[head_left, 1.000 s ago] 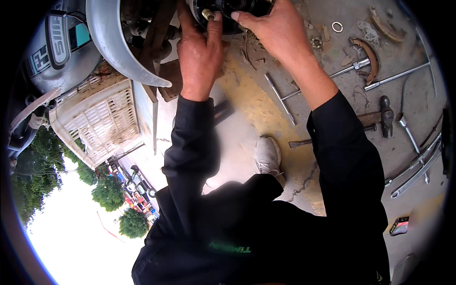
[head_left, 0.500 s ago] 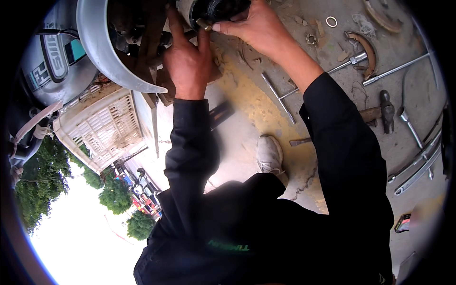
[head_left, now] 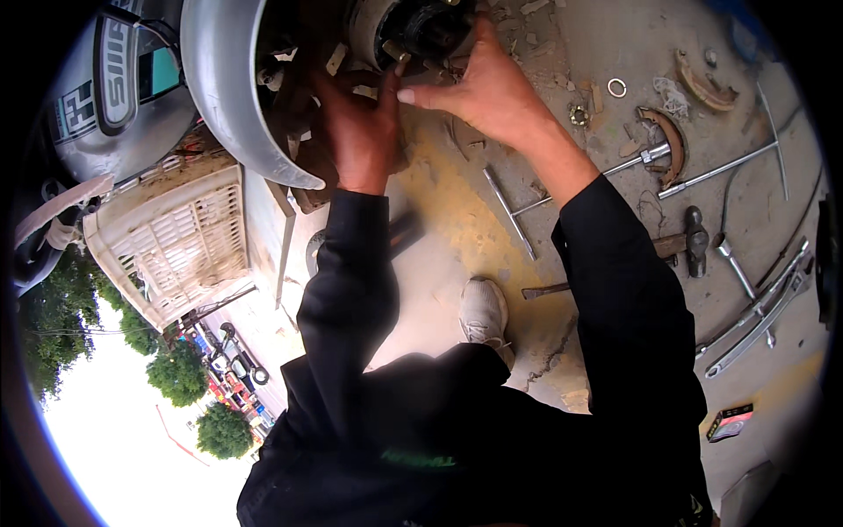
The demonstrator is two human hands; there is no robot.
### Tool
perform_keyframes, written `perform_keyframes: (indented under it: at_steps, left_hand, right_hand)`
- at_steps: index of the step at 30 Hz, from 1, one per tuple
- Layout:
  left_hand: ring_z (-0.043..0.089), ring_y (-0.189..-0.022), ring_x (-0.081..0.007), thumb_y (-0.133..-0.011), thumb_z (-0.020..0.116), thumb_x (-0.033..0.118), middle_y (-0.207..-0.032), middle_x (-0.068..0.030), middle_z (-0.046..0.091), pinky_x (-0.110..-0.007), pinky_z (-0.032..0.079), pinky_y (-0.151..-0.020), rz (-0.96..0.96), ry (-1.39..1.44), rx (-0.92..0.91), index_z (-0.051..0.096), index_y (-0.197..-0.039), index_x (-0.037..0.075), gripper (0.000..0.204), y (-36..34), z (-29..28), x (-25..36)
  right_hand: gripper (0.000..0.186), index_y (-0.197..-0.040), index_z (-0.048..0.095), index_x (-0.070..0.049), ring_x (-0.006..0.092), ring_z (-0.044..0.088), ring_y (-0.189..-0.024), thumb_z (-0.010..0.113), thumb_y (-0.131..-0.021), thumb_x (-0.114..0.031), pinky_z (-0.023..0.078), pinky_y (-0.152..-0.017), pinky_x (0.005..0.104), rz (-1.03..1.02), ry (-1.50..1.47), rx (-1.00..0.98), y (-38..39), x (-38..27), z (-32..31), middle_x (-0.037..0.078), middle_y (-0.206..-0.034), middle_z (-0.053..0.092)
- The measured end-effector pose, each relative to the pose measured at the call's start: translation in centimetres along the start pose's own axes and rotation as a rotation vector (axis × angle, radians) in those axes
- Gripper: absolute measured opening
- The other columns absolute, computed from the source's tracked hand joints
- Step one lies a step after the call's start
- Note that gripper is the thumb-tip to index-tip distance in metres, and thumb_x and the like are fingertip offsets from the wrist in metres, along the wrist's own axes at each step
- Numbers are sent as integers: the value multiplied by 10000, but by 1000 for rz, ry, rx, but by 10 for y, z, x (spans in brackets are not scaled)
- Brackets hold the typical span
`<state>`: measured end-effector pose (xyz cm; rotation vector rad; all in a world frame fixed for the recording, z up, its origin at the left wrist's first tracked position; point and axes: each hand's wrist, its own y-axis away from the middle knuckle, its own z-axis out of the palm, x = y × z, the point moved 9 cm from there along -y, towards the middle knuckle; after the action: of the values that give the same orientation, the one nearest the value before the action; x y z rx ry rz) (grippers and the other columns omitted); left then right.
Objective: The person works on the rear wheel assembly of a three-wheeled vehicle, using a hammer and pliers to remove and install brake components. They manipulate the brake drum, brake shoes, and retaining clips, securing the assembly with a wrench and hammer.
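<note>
Left hand (head_left: pixel 356 133) and right hand (head_left: pixel 493 81), near each other at a round dark drum (head_left: pixel 430 33), grip not discernible; possible pinch, should the drum shift.

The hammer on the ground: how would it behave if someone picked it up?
The hammer would probably feel heavy at one end, since its thick, dark head looks like solid metal. It should stay stiff rather than bend, given its wooden-looking handle.

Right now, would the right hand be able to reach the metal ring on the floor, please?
Probably yes: the right hand is at the dark round part, and only low debris seems to lie between it and the metal ring.
</note>
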<state>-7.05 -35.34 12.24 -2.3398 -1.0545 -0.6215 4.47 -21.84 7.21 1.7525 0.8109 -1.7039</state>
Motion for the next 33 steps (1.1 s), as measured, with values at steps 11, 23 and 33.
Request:
perform_keyframes:
  at_steps: [11,23,33]
  left_hand:
    - [701,-716,-244,-885,676,316,-950,-83,706,-366,531,-632,-53,66,-402,454,-1340,33,580,69,34,-14]
    - [550,-1183,-233,-1035,363,280,-1335,-112,554,-323,445,-968,-585,1797,-692,470,-1327,7,414,31,133,-8]
    - [692,-865,-195,-1044,403,400,-1009,-89,681,-327,485,-854,-392,981,-474,609,-1047,48,408,8,56,28]
  right_hand:
    - [1028,-1424,329,92,469,516,-1172,789,-709,-487,467,-977,466,-301,745,273,-20,-56,5,351,-1336,438]
    - [736,-1128,624,108,304,663,-808,617,-843,-571,545,-702,392,-463,1552,28,-15,-85,41,148,-908,675]
    - [695,-1276,532,-6,223,641,-962,371,-985,-616,505,-913,400,513,-279,-257,-35,46,7,89,-1079,644]
